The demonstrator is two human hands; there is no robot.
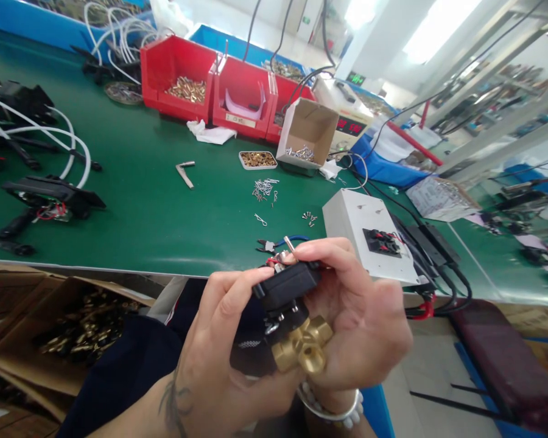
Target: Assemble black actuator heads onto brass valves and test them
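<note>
While the left hand (223, 347) grips the black housing (287, 287) and brass fitting (302, 339) from one side, the right hand (368, 316) clamps them from the other; unit is held up at the near edge of the green bench (141, 213), housing on top, brass below. Metal pin (290, 244) pokes out by the right fingertips. Just beyond: cutters (268, 246), then loose clips (265, 188); white control box (347, 219) to the right

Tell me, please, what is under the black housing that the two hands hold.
Below the black housing are a dark collar with silvery fasteners, then a brass fitting. The fitting's far side is hidden from view.
</note>
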